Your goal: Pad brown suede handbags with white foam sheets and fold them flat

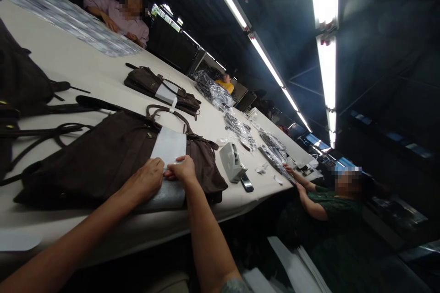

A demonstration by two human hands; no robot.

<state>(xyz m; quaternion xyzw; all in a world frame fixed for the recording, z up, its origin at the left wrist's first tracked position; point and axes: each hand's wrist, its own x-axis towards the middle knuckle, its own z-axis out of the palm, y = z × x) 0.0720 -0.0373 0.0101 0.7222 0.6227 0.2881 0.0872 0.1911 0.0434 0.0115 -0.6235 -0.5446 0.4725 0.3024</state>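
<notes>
White cloth covers the long work table (79,68), lit by tube lamps overhead in a dark hall. Nearest, the left hand (146,181) lies palm down, fingers together, pressing on a white paper wrap (169,146) that bands the middle of a brown handbag (103,155). Just beside it, thumb side almost touching, the right hand (181,170) curls its fingers onto the same paper edge, seemingly pinching or tucking it; the exact grip I cannot tell. The bag lies flat under both hands, handles looping away beyond the fingers. By my reading, the wrap is being folded snug round the bag, and the next move calls for holding the fold flat while it is fastened. Past the right hand stand a tape dispenser (232,161) and a phone (246,182). Farther beyond the fingers lies a second wrapped bag (154,87). A co-worker's hands (295,181) handle plastic sleeves (275,155) well apart.
</notes>
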